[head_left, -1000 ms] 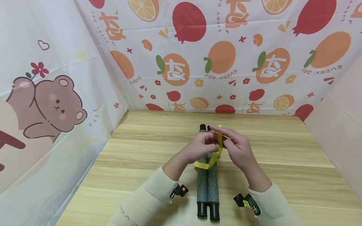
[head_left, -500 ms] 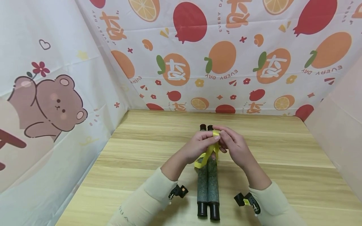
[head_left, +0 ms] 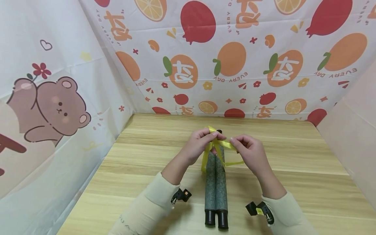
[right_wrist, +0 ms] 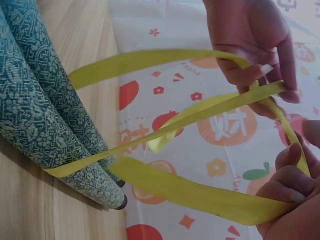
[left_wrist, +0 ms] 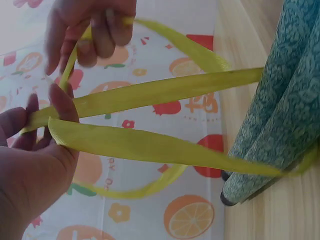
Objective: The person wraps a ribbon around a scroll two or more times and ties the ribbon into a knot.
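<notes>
Two rolls of a scroll (head_left: 210,189) in blue-green patterned cloth lie side by side on the table, dark knobs at their ends. A yellow ribbon (left_wrist: 140,147) rises from around them in long loose strands. Near their far end, my left hand (head_left: 195,147) pinches crossing strands between thumb and fingers. To its right, my right hand (head_left: 253,155) grips another length of ribbon, stretched between both hands in the head view. The right wrist view shows the ribbon (right_wrist: 200,195) running into the curled right fingers (right_wrist: 287,182). Part of the far knobs is hidden behind the left hand.
The wooden table (head_left: 141,156) extends on both sides of the rolls. A fruit-print cloth (head_left: 252,75) hangs at the back, and a bear-print cloth (head_left: 102,75) hangs at the left. Each forearm carries a small black wrist camera (head_left: 259,210).
My hands were close together over the rolls and have moved apart, the left one leftward, the right one slightly rightward. The ribbon between them is now drawn out, with a loose strand toward the right.
</notes>
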Motion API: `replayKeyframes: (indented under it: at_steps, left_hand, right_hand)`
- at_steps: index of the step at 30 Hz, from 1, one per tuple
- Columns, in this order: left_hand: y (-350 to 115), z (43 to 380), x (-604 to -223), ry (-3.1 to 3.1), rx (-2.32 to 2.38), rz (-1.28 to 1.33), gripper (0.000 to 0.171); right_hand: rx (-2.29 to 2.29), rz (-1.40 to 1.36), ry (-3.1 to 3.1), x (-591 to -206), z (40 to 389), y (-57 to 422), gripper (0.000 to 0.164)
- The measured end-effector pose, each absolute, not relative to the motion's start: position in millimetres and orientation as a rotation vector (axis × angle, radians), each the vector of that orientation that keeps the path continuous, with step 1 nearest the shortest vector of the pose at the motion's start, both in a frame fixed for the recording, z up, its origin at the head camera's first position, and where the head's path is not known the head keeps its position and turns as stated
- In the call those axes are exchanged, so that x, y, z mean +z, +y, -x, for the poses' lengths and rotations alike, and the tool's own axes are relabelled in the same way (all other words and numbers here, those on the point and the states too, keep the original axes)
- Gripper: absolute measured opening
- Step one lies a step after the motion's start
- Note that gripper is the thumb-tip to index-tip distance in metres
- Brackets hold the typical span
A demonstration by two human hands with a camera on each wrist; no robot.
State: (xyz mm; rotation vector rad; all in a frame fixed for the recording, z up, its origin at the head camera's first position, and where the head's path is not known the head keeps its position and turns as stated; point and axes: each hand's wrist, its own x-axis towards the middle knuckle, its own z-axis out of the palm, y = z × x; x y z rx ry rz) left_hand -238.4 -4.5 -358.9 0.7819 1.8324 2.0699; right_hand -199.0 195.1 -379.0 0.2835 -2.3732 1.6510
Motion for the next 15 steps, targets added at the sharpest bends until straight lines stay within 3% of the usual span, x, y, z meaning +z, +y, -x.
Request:
replayKeyframes:
  at_steps: [15]
  left_hand:
    - [-7,241,-354,1.943,2.102,-0.793,0.029]
  right_hand:
    - [1.545,-0.419,-2.782,-398,194,182,0.025]
